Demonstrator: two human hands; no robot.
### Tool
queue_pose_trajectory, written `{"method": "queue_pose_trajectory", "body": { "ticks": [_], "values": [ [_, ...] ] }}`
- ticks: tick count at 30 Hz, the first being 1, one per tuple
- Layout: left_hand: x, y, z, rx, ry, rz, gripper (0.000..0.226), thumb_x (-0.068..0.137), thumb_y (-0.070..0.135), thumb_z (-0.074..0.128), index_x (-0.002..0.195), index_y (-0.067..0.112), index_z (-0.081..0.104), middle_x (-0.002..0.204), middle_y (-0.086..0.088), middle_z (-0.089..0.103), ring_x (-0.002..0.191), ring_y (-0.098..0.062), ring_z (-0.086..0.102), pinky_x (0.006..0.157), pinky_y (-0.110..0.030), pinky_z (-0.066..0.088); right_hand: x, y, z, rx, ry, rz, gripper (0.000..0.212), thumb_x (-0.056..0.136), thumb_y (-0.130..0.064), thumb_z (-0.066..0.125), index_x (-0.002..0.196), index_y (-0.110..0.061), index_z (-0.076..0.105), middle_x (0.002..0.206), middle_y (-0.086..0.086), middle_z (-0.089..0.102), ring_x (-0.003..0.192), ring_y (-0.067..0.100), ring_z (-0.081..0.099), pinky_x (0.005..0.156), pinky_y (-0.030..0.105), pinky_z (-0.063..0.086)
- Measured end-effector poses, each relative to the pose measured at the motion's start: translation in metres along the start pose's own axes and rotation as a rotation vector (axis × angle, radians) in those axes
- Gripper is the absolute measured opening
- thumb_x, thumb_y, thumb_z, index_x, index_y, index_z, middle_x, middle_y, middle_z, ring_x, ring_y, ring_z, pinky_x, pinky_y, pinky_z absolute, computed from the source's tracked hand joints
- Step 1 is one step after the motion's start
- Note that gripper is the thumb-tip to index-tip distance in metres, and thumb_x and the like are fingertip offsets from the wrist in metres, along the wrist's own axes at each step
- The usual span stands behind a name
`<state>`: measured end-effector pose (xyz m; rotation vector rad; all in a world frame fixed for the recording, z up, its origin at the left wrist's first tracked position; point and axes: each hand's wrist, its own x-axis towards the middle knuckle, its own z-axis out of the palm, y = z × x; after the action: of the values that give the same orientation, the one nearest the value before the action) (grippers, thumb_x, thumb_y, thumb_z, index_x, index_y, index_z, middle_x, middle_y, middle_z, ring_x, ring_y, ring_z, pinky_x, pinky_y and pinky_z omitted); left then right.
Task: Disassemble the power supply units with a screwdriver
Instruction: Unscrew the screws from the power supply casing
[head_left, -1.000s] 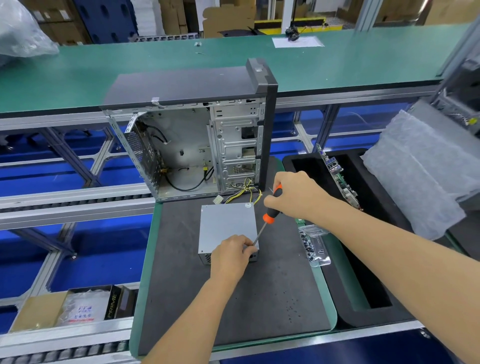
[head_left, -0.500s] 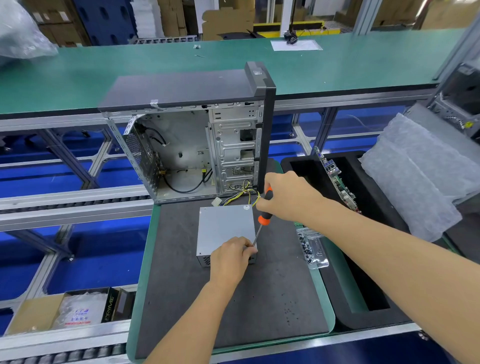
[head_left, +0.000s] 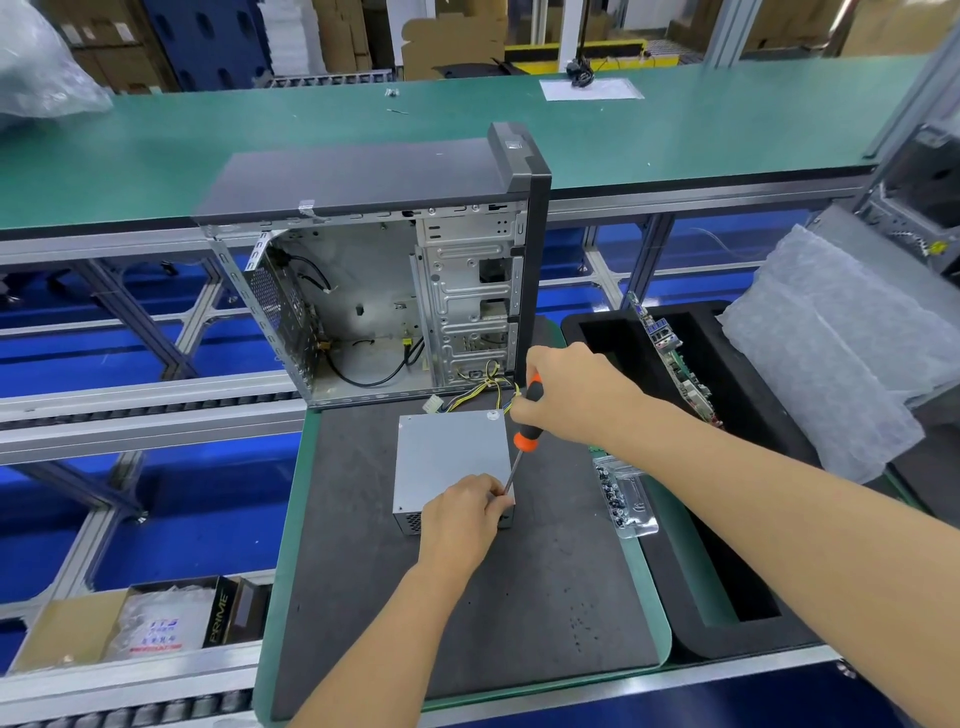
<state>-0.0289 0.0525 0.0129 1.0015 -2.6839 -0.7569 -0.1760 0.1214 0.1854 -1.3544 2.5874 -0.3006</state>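
Green conveyor benches and blue racking surround us, and our work sits on a dark grey mat (head_left: 467, 623) in front of an opened computer case (head_left: 395, 291). On that mat lies the power supply unit (head_left: 449, 457), a bare metal box, its yellow and black wires (head_left: 483, 387) trailing back toward the case. Our left hand (head_left: 460, 522) curls over its near right corner, fingers bent against the edge to steady it. Our right hand (head_left: 576, 395) wraps round the handle of the screwdriver (head_left: 524, 431), whose tip meets the box beside our left fingers. We judge the unit stiff, fairly heavy and smooth-sided, likely to skate under a push, so we hold it by its corners and edges, away from the wires. A clear tray of screws (head_left: 623, 493) lies just right.
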Motion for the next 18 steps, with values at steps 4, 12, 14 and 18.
{"method": "queue_pose_trajectory", "body": {
  "ticks": [4,12,14,18],
  "values": [
    [0.003,-0.001,-0.002,-0.059,-0.036,-0.052,0.018,0.093,0.04,0.066,0.089,0.023,0.067,0.084,0.013,0.064,0.082,-0.013,0.06,0.066,-0.027,0.043,-0.003,-0.008,-0.004,-0.136,-0.015,-0.133,0.042,0.087,-0.05,0.06,0.101,-0.011,0.05,0.074,0.002,0.045,0.068,0.025,0.05,0.058,0.035,0.046],
    [0.011,-0.003,-0.009,-0.077,-0.157,-0.106,0.021,0.088,0.045,0.07,0.078,0.03,0.059,0.065,0.015,0.053,0.069,-0.008,0.053,0.055,-0.024,0.036,-0.004,-0.042,-0.008,-0.427,-0.044,-0.372,0.043,0.098,-0.058,0.041,0.095,-0.017,0.033,0.067,-0.001,0.028,0.065,0.024,0.039,0.047,0.03,0.023],
    [0.011,-0.002,-0.009,-0.085,-0.169,-0.116,0.021,0.087,0.045,0.071,0.077,0.031,0.058,0.063,0.015,0.053,0.068,-0.009,0.052,0.055,-0.024,0.035,-0.003,-0.046,-0.005,-0.376,-0.083,-0.393,0.034,0.097,-0.044,0.051,0.097,-0.016,0.031,0.069,-0.001,0.029,0.057,0.02,0.035,0.047,0.03,0.025],
    [0.011,-0.004,-0.009,-0.083,-0.165,-0.118,0.021,0.085,0.046,0.072,0.076,0.035,0.057,0.064,0.018,0.054,0.069,-0.005,0.053,0.055,-0.022,0.034,-0.004,-0.04,-0.009,-0.146,-0.242,-0.395,0.032,0.089,-0.035,0.065,0.102,-0.021,0.04,0.091,0.002,0.051,0.079,0.026,0.055,0.061,0.036,0.046]
  ]
}}
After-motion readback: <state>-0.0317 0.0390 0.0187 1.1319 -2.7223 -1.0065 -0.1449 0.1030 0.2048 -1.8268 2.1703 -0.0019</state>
